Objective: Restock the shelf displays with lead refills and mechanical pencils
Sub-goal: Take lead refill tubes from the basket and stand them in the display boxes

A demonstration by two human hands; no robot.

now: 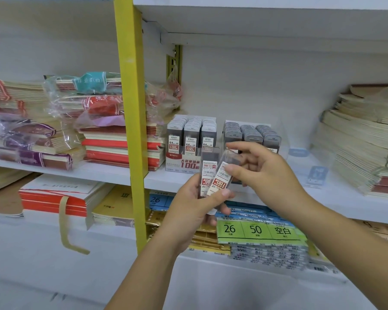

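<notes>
1. Two displays stand side by side on the middle shelf (112,173): the left display (189,139) is just right of the upright post (130,108), and the right display (251,135) is beside it.
2. Notebook stacks (112,142) lie left of the post.
3. More stacks (363,153) lie far right.
4. In front of the displays, the left hand (188,211) holds two refill cases (213,175); the right hand (267,173) seemingly pinches one.
5. Paper pads (255,230) lie below.

Left hand (195,209) and right hand (264,173) are bare, forearms (336,231) too, nails short

At the frame's centre, 2 lead refill cases (208,173) are gripped by the left hand (186,211). The tilted case (222,179) is pinched by the right hand (264,173). Behind them, 2 display boxes (185,163) are seen on the white shelf (112,173).
</notes>
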